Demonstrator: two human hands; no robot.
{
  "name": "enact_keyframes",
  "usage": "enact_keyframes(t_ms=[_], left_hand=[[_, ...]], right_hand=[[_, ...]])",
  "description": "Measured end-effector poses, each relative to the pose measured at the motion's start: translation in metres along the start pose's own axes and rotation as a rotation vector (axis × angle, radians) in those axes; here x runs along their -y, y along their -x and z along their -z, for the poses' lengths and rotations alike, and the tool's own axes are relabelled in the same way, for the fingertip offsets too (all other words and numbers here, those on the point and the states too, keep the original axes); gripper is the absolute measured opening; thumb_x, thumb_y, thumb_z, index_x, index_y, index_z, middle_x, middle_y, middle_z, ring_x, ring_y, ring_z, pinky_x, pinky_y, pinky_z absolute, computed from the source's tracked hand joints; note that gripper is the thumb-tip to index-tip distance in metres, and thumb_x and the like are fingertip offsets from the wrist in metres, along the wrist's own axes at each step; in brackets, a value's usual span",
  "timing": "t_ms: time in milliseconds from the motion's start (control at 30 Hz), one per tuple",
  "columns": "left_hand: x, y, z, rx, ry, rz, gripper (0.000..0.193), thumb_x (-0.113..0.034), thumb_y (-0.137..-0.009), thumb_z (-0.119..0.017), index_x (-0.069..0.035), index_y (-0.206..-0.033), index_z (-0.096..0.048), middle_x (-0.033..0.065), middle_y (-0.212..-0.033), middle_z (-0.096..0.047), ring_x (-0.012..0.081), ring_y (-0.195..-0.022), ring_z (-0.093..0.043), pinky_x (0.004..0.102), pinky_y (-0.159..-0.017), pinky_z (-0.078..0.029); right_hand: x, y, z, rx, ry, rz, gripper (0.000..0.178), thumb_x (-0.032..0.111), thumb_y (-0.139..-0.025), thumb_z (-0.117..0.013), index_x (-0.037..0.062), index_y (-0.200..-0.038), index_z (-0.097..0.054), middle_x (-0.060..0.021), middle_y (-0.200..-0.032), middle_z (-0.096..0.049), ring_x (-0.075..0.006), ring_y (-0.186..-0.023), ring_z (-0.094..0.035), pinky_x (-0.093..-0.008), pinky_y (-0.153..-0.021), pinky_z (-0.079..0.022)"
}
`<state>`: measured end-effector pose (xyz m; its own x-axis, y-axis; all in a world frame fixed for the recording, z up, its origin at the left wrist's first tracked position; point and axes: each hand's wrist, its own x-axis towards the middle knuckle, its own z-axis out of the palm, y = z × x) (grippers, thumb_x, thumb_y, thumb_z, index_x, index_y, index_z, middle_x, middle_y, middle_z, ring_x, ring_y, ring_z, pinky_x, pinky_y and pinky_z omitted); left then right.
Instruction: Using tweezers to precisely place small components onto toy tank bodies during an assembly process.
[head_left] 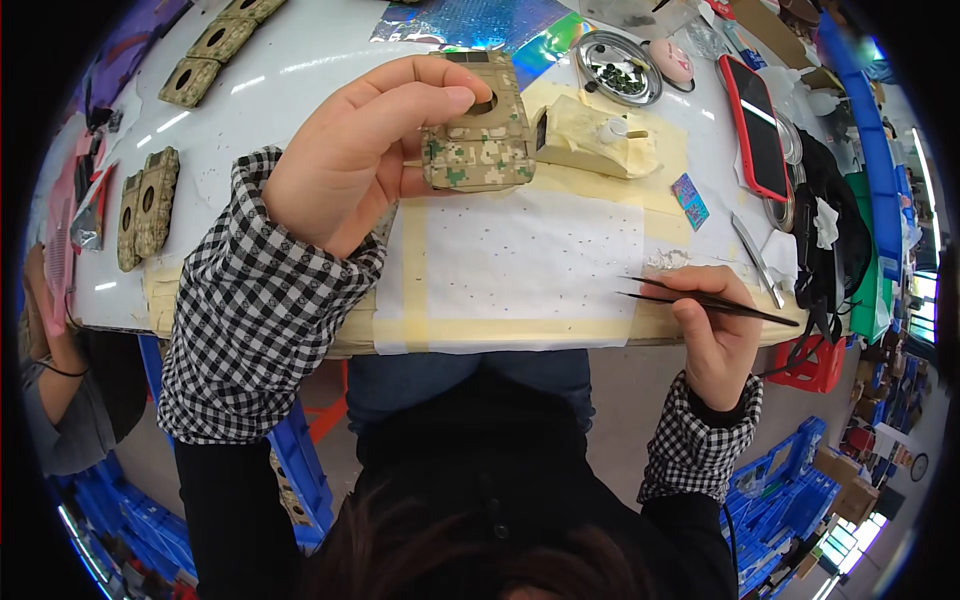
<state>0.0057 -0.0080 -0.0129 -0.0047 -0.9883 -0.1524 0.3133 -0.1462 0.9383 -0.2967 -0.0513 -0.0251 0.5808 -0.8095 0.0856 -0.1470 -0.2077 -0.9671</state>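
Left hand: my left hand [340, 150] grips the camouflage model part [478, 165], thumb and fingers about its side and at its dark round opening.
Model part: held up over the worktop [270, 100], at the far edge of the white sheet, its pixel-patterned face toward me.
Right hand: my right hand [722, 335] pinches black tweezers [735, 305] between thumb and fingers; their two tips stand apart.
Tweezer tips: at the right part of the white sheet [480, 305]; I cannot tell whether they touch it.
White sheet: lies at the near edge of the worktop, with yellowish strips along its left and near sides and tiny dark specks scattered across it.
Taped block: a block wrapped in cream tape [590, 150] sits just right of the model part.
Dish: a round clear dish [620, 75] beyond the block holds small dark green pieces.
Right side: a phone in a red case [755, 130], a small colourful card [690, 202] and a slim metal tool [757, 260].
Left side: one camouflage piece with round openings [148, 210] lies nearby; more camouflage pieces [190, 82] lie farther off.
Neighbour: another person's arm [58, 385] shows at far left.
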Motion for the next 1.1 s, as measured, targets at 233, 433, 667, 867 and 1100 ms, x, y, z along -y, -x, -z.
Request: enact_keyframes(t_ms=[233, 433, 667, 867, 1100], left_hand=[[0.0014, -0.0007, 0.0008, 0.01, -0.007, -0.006, 0.023, -0.018, -0.093, -0.04, -0.001, -0.108, -0.045, 0.0175, -0.113, -0.054, 0.0273, -0.107, -0.058, 0.0328, -0.089, -0.05], [-0.0009, 0.0005, 0.0, 0.008, 0.005, -0.001, 0.023, -0.017, -0.093, -0.039, -0.001, -0.109, -0.044, 0.0184, -0.113, -0.054, 0.0287, -0.107, -0.057, 0.0321, -0.089, -0.051], [-0.0001, 0.0001, 0.0003, 0.009, 0.014, 0.001, 0.023, -0.018, -0.093, -0.04, -0.002, -0.109, -0.045, 0.0191, -0.113, -0.054, 0.0287, -0.107, -0.057, 0.0325, -0.089, -0.051], [-0.0004, 0.0001, 0.0004, 0.013, 0.01, -0.006, 0.023, -0.018, -0.093, -0.04, -0.002, -0.108, -0.045, 0.0193, -0.113, -0.055, 0.0286, -0.107, -0.058, 0.0325, -0.089, -0.051], [-0.0008, 0.001, 0.0001, 0.009, 0.007, -0.017, 0.023, -0.018, -0.093, -0.041, -0.001, -0.108, -0.045, 0.0206, -0.112, -0.055, 0.0282, -0.106, -0.058, 0.0312, -0.087, -0.052]], right_hand=[[-0.0007, -0.0004, 0.0047, 0.006, -0.016, -0.067, 0.011, 0.006, -0.089, -0.056, -0.0043, -0.093, -0.053, -0.0125, -0.089, -0.063, -0.0151, -0.085, -0.061, -0.026, -0.079, -0.048], [0.002, -0.004, 0.0036, 0.029, -0.036, -0.088, 0.011, 0.006, -0.089, -0.056, -0.0041, -0.091, -0.052, -0.0113, -0.087, -0.063, -0.0133, -0.081, -0.061, -0.0249, -0.077, -0.048], [0.003, -0.0056, 0.0048, 0.047, 0.027, -0.096, 0.01, 0.006, -0.089, -0.056, -0.0033, -0.089, -0.053, -0.0101, -0.085, -0.063, -0.0123, -0.08, -0.06, -0.0238, -0.075, -0.048], [0.002, -0.0056, 0.0055, 0.05, 0.06, -0.086, 0.009, 0.006, -0.089, -0.056, -0.0027, -0.088, -0.054, -0.009, -0.084, -0.064, -0.0118, -0.079, -0.06, -0.0233, -0.074, -0.047], [0.0029, -0.0059, 0.0045, 0.045, 0.053, -0.086, 0.01, 0.006, -0.089, -0.057, -0.0029, -0.088, -0.055, -0.0094, -0.084, -0.064, -0.012, -0.078, -0.06, -0.0234, -0.074, -0.047]])
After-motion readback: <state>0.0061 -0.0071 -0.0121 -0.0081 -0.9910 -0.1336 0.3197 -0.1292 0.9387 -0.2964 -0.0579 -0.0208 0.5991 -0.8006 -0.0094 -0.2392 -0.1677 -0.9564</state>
